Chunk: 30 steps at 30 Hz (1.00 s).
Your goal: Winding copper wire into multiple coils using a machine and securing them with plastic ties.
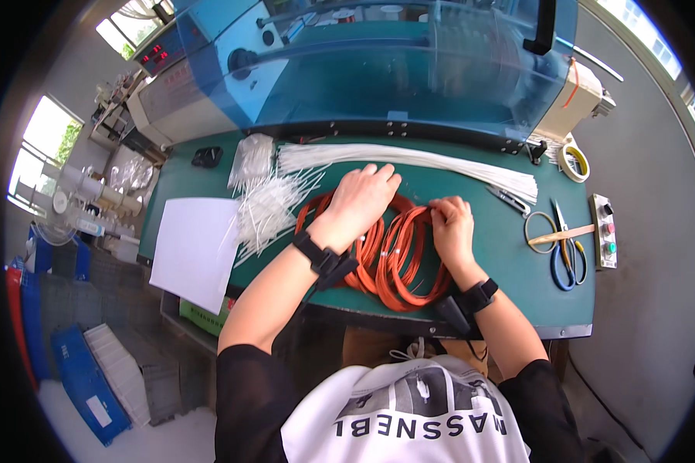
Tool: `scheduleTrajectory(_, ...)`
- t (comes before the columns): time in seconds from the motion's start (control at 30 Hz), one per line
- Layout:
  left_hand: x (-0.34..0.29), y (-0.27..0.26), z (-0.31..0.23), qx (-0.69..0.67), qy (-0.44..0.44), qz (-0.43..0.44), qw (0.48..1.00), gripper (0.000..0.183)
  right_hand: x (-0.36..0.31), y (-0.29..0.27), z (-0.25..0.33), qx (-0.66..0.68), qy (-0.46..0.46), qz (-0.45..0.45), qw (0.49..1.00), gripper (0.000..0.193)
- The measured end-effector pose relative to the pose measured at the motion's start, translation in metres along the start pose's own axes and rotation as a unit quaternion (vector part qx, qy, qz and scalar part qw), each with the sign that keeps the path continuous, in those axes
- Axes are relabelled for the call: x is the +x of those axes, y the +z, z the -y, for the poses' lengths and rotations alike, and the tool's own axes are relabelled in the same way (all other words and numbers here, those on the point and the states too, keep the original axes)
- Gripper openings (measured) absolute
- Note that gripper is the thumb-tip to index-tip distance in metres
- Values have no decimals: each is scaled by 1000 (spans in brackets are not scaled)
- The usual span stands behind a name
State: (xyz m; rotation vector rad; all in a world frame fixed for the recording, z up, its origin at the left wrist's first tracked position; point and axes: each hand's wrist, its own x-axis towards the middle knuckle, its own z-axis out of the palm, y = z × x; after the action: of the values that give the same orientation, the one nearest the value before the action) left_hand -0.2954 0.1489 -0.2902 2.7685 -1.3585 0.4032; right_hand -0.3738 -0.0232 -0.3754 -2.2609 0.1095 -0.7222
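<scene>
Several coils of orange-red wire (400, 266) lie side by side near the front of the green table. My left hand (361, 199) reaches over the far part of the coils with its fingers bent down and close together; its thumb and grip underneath are hidden. At the far right rim of the rightmost coil, my right hand (453, 230) pinches the wire between thumb and fingers. Small white ties show on the coils between my hands. Black bands with small dark devices sit on both wrists.
Behind the coils lies a long bundle of white cable ties (409, 158), with shorter loose ties (274, 204) and white paper (194, 251) to the left. Scissors (567, 255), a cutter knife (510, 199), a tape roll (574, 163) and a button box (604, 231) lie right. A blue-covered machine (347, 85) stands behind.
</scene>
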Motion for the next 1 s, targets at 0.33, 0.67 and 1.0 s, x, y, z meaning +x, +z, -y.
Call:
scheduleTrajectory(0.33, 18, 40, 17, 36, 33, 9, 999, 9, -5, 5, -1, -9, 12, 11, 1000, 11)
scheduleTrajectory(0.67, -19, -12, -19, 10, -81, -93, 992, 10, -4, -9, 2, 87, 42, -22, 995, 7)
scheduleTrajectory(1.0, -96, 18, -142, -200, -256, -135, 936, 25, 0, -24, 10, 87, 12, 92, 992, 4)
